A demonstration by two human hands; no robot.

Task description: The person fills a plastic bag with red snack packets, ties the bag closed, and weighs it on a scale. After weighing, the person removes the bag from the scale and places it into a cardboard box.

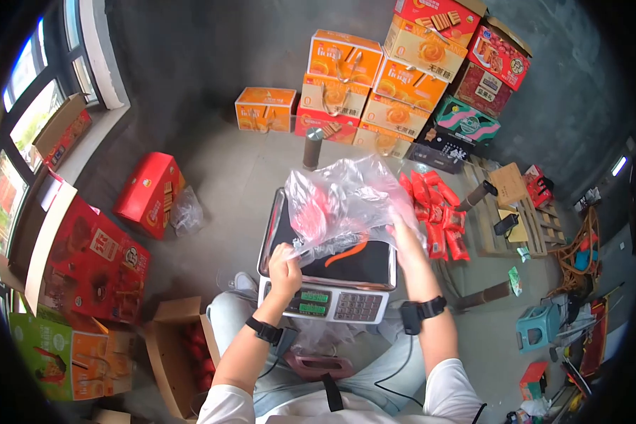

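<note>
A clear plastic bag with red snack packets inside is held above the tray of an electronic scale. My left hand grips the bag's lower left edge. At the bag's right side, my right hand holds the plastic, partly hidden behind it. The scale rests on my lap, its steel tray and keypad facing me. A black band sits on each wrist.
Loose red packets lie on the floor right of the scale. Stacked orange and red cartons stand behind. A red box, large cartons and an open cardboard box are at left. A wooden pallet is at right.
</note>
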